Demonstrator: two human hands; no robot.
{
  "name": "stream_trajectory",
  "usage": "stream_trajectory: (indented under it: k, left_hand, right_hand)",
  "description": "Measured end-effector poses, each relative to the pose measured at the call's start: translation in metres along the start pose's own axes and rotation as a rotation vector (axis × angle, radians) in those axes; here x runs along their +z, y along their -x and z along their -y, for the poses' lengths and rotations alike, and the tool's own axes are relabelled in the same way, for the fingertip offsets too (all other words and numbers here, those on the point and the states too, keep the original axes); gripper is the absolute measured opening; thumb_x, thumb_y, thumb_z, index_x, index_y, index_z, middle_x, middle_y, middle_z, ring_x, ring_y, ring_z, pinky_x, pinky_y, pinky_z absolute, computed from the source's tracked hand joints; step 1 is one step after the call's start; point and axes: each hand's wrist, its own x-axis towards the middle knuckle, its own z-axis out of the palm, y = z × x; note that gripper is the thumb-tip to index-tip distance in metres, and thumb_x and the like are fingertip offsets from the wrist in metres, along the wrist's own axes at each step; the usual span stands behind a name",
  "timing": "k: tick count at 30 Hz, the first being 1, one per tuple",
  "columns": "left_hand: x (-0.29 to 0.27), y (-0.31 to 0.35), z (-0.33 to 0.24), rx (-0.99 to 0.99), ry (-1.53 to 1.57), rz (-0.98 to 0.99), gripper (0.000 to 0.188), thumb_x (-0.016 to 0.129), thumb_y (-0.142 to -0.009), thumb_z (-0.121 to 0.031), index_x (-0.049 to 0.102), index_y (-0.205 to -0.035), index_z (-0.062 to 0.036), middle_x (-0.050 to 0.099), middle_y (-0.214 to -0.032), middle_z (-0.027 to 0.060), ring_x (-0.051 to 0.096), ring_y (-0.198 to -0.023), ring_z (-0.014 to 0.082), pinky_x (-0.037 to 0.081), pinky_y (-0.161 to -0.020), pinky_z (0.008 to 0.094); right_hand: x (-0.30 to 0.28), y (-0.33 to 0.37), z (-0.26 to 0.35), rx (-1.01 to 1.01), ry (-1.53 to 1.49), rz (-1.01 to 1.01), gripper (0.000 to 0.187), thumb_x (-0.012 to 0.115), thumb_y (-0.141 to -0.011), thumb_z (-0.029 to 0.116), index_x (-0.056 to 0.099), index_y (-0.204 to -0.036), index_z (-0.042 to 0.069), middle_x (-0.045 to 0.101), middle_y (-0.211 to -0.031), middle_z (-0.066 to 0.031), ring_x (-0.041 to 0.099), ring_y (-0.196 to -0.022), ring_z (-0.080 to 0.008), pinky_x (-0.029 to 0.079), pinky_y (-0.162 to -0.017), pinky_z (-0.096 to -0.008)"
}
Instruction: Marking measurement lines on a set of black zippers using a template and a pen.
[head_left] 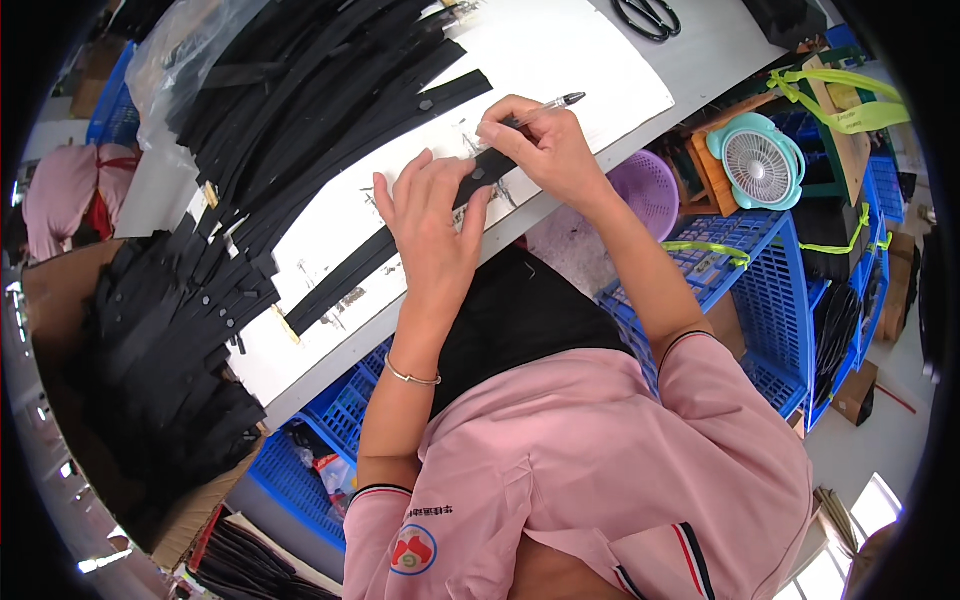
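A long black fabric strip [352, 278] lies slantwise across the white board [600, 60] on the table, close to its near edge. On the strip rests my left hand [435, 215], palm down with its fingers spread. Pinched in the fingers of my right hand [550, 150] is a pen [558, 103], its dark end pointing up and to the right. The pen's writing tip is hidden by my fingers, which are over the strip's right end. A small grey round mark [478, 174] shows on the strip between my hands. Dark smudges stain the board around it.
Many black strips [310, 100] are heaped at the far left, spilling into a cardboard box [70, 300]. Black scissors [648, 18] lie at the far right. Right of the table are a purple basket [650, 190], a turquoise fan [760, 160] and blue crates [770, 290]. Another person [75, 195] is at far left.
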Motion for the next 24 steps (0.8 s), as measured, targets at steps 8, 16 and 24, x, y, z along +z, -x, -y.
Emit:
stream_trajectory:
  k: [8,16,24]
  left_hand:
    - [0.004,-0.003,-0.004,-0.015,-0.090,-0.019,0.020,0.078,-0.088,-0.015,0.073,-0.107,-0.0113,0.065,-0.115,0.0039,0.059,-0.117,0.0249,0.019,-0.122,0.0577]
    - [0.005,-0.002,-0.005,-0.025,-0.113,-0.045,0.018,0.078,-0.088,-0.014,0.075,-0.106,-0.0110,0.064,-0.115,0.0045,0.059,-0.116,0.0251,0.020,-0.121,0.0590]
    - [0.008,-0.002,-0.005,-0.049,-0.119,-0.058,0.016,0.077,-0.091,-0.017,0.076,-0.106,-0.0125,0.066,-0.116,0.0031,0.060,-0.116,0.0240,0.020,-0.122,0.0569]
  right_hand:
    - [0.009,0.002,-0.009,-0.186,0.060,-0.066,0.015,0.067,-0.100,0.011,0.068,-0.096,-0.004,0.067,-0.085,-0.0009,0.054,-0.069,-0.0047,0.044,-0.061,-0.0232]
    - [0.011,0.000,-0.010,-0.254,0.246,-0.059,0.021,0.067,-0.098,0.014,0.068,-0.090,-0.005,0.068,-0.081,-0.0042,0.055,-0.060,-0.0102,0.043,-0.056,-0.0262]
    - [0.012,-0.001,-0.011,-0.300,0.430,-0.061,0.019,0.067,-0.098,0.014,0.070,-0.091,-0.003,0.069,-0.082,-0.0036,0.056,-0.059,-0.0121,0.043,-0.055,-0.0269]
